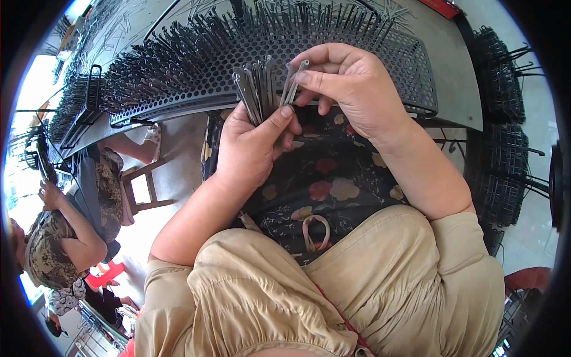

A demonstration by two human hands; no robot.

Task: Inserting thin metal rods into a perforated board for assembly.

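My left hand [251, 140] is closed round a bunch of slim grey metal pieces [254, 89] with rounded, eye-like tops, held roughly upright. Beside it my right hand [348, 83] pinches one or two similar metal pieces [292, 83] between thumb and fingers; their lower ends reach the left thumb. Both hands are in front of the near edge of a black perforated metal rack [214, 89]. Rows of dark metal pieces [178, 50] stand upright in its holes. The exact kind of these pieces is too small to tell.
The rack rests on a grey table [458, 77] with loose thin pieces [119, 30] at the back left. More loaded dark racks [508, 160] stand at the right. A co-worker [71, 232] sits at the left near a wooden stool [146, 187]. Dark flowered cloth [333, 172] covers my lap.
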